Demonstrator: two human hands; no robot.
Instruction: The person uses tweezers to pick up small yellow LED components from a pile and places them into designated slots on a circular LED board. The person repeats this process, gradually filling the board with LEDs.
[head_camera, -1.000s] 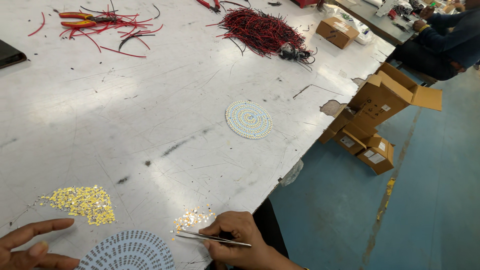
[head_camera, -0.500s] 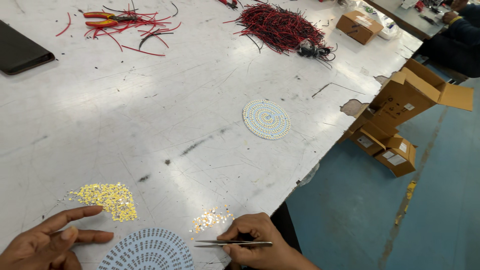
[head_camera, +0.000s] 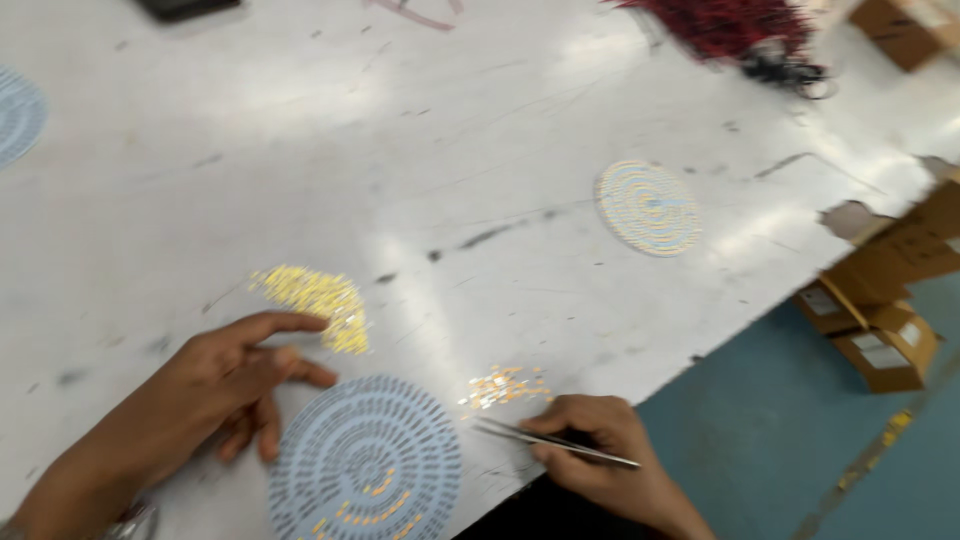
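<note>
Over on the left, the left hand (head_camera: 235, 375) is laid flat on the scuffed white tabletop (head_camera: 300, 150) with its fingers (head_camera: 285, 322) loose and spread, nothing gripped, touching the edge of the round pale-blue circuit disc with concentric rings (head_camera: 366, 462) and sitting just below a heap of tiny yellow chips (head_camera: 315, 297). A smaller scatter of orange-yellow chips (head_camera: 503, 386) is seen just right of that disc, and a pair of thin metal tweezers (head_camera: 550, 442) is pinched in the right hand (head_camera: 595, 450) at the tabletop's near edge, tips aimed at that scatter. Further right a second round ringed disc (head_camera: 649, 207) is left lying on its own, with brown cardboard boxes (head_camera: 885, 300) stacked on the blue floor (head_camera: 780, 440).
</note>
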